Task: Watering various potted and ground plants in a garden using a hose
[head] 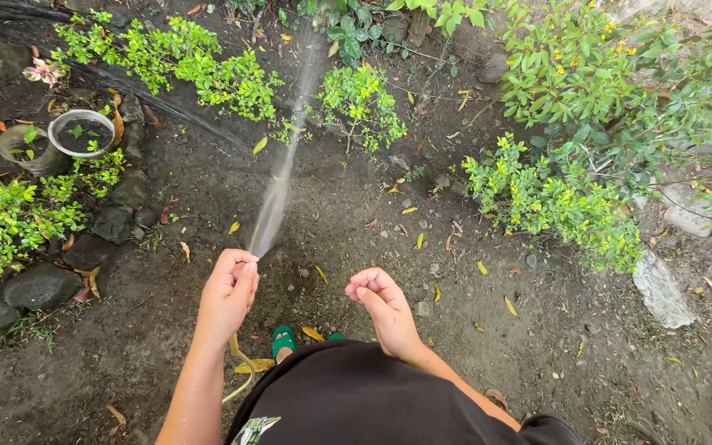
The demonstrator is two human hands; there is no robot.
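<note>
Yellow hose [241,367] runs up from the ground beside the person's foot into the left hand [228,292], which is clenched over its end. Water jet [278,185] leaves that fist, long axis straight ahead and slightly right, toward the small green shrub [362,103]. Right hand [385,305] is loosely curled, apparently empty, well apart from the hose. Nozzle hidden by fingers.
</note>
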